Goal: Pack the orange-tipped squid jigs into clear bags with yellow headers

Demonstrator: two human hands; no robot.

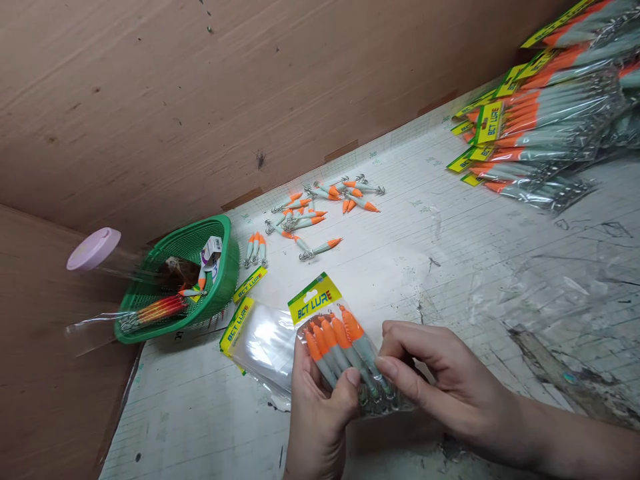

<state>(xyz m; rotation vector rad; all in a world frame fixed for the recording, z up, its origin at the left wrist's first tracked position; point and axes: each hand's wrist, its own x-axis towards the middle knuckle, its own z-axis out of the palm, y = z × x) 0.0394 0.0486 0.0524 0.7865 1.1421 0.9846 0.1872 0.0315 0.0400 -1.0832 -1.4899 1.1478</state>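
Note:
My left hand (323, 410) grips a clear packet of squid lures (345, 340) from its lower left, with the thumb across the front. Several orange-and-grey lures lie side by side in it, hooks at the bottom, under a yellow-green "BCT LURE" header. My right hand (445, 377) is closed at the packet's right edge, thumb and fingers pinching it; the exact fingertip contact is partly hidden. Just left of my left hand lies a stack of empty clear bags (265, 337) with the same headers. Beyond the packet, loose squid lures (323, 247) are scattered on the table.
A green basket (230, 260) at the left holds a small box, a packet of red-yellow lures (160, 310) and other items. Near it is a pink lid (94, 249). Filled lure packets (530, 133) are piled at the far right. A wooden wall (200, 100) stands behind the paper-covered table (400, 267).

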